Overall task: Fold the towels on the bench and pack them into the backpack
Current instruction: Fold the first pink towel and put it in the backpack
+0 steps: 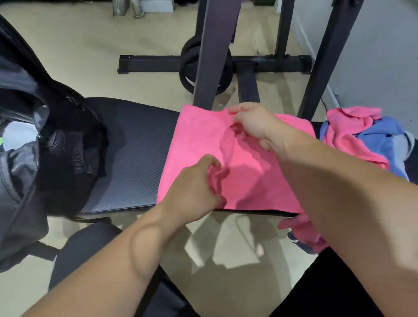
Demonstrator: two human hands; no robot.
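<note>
A pink towel [196,144] lies spread across the black padded bench [131,160]. My left hand [192,185] pinches a fold of it near its front edge. My right hand [253,126] pinches the cloth near its far edge, raising a ridge between the two hands. The black backpack [18,156] stands open at the left end of the bench, with green and white items showing inside. A heap of pink and blue towels [369,137] sits on the bench at the right, partly hidden by my right forearm.
Dark metal uprights of a weight rack [214,40] rise just behind the bench, with weight plates [194,67] at their foot. A grey wall [390,38] stands at the right. Some pink and blue cloth [304,233] hangs below the bench's front edge. Beige floor surrounds everything.
</note>
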